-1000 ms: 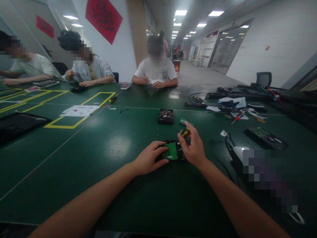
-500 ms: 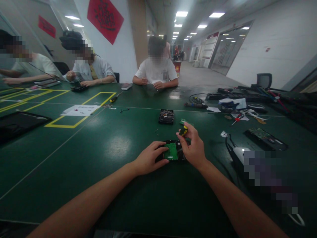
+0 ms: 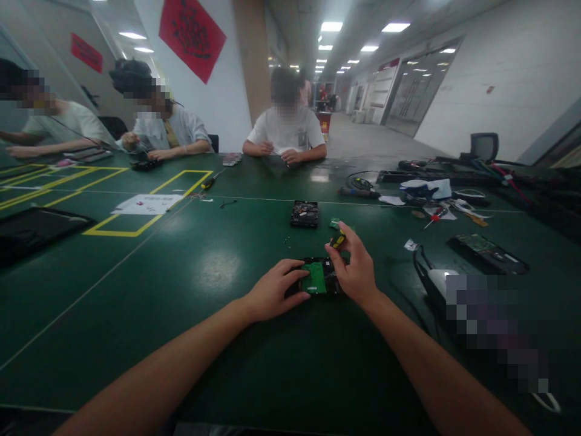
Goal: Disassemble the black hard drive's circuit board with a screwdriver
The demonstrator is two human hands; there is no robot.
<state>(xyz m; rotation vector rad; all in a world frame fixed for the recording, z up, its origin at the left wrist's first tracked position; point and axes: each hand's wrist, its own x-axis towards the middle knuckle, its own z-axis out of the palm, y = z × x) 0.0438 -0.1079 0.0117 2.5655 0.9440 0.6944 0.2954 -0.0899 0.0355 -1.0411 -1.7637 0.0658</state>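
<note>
A hard drive with a green circuit board facing up lies on the table in front of me. Around its left end, my left hand is closed, thumb at the near edge and fingers over the top. My right hand pinches the yellow-and-black handle of a screwdriver above the drive's right part. Its shaft and tip are hard to make out there. Just beyond the right hand is a small green circuit board, partly covered. A second hard drive rests farther back, with tiny screws nearby.
Another drive and a power strip, largely blurred out, lie to the right. A red screwdriver, cables and papers clutter the back right. At left are a black panel and a paper sheet. Three people sit across the green table.
The screwdriver handle and the right hand's fingertips have shifted very slightly. My left hand and the hard drive stay in place.
</note>
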